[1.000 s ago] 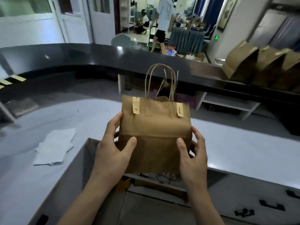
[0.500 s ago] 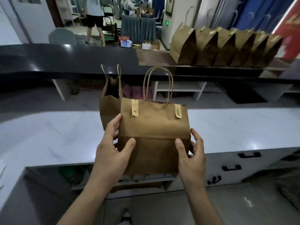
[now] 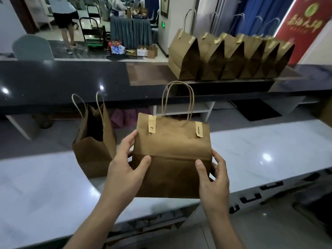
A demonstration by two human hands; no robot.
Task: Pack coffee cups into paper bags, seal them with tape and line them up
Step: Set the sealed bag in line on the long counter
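I hold a sealed brown paper bag [image 3: 172,150] in the air above the white counter [image 3: 269,151]. Two strips of pale tape close its folded top, and its twine handles stand up. My left hand [image 3: 125,169] grips its left side with the thumb on the front face. My right hand [image 3: 213,177] grips its right side the same way. An open, unsealed brown bag [image 3: 95,148] stands on the counter just left of my left hand. On the raised black ledge at the back right, several sealed bags [image 3: 228,56] stand in a row.
A dark raised counter ledge [image 3: 71,81] runs across the view behind the white worktop. Drawers with black handles [image 3: 260,193] sit under the counter's near edge at the right. A person walks in the room beyond, near a trolley and a draped table.
The view has swung to the right with the sealed bag still held in both hands. The open bag and the row of sealed bags have come into view.
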